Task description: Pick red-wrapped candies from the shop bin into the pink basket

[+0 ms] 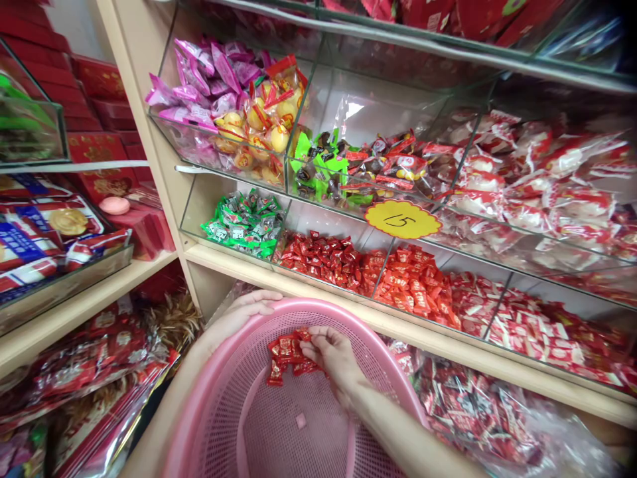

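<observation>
A pink mesh plastic basket [393, 358] is tilted toward the shelf, its far rim close to the shelf's front edge. My left hand [246, 312] holds it at the far left of the rim, the forearm running along the outside wall. Inside the basket my right hand [331, 355] is closed, thumb and fingers pinched at the red-wrapped candies [287, 352]. These lie in a small pile against the inner far wall. A small pale pink piece [300, 420] rests alone on the basket's bottom. What the right palm covers is hidden.
Glass bins ahead hold green-wrapped candies [243, 222], dark red candies [323, 259], bright red candies [413, 282] and red-and-white candies [537, 332]. A yellow price tag [403, 219] hangs above them. Bagged candies [478, 405] lie below right; packaged goods [74, 358] lie at left.
</observation>
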Tool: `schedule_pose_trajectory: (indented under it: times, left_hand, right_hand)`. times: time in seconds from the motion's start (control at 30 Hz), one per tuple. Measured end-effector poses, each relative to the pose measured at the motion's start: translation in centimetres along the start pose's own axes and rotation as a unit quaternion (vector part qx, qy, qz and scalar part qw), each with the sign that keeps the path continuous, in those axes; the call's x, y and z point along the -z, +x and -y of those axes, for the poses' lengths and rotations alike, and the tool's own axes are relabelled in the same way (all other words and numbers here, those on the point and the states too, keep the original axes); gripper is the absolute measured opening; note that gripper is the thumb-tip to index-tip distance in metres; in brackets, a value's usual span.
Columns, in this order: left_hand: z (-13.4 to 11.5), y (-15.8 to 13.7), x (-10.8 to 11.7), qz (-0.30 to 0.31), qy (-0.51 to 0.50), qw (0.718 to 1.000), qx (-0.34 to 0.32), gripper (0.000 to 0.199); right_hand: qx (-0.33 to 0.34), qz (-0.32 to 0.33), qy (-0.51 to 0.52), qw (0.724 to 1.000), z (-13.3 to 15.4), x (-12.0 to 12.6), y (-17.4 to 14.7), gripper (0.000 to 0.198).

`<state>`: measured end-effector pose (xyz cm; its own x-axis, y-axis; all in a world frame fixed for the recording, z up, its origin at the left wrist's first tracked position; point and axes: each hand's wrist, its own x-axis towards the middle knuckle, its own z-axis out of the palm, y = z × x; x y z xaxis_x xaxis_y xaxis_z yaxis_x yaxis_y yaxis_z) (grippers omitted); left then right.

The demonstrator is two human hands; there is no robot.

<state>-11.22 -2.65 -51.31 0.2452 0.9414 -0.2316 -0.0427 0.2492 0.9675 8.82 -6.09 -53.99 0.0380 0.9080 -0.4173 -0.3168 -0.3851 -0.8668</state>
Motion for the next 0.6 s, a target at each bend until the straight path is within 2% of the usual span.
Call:
schedule_pose_trajectory:
  times: [0.43,0.6]
  left_hand:
    - [-0.2,0.0,-0.1,-0.005,0.006,1.000,-0.002,0.039]
    - [-0.2,0.1,-0.1,-0.011,0.014,1.000,-0.008,0.038]
  right_hand:
    - [-0.005,0.027,0.005,1.000,-1.1,-0.2,-1.1,0.033]
    - [0.014,0.060,-0.038,0.997,-1.1,0.0,-1.8,0.041]
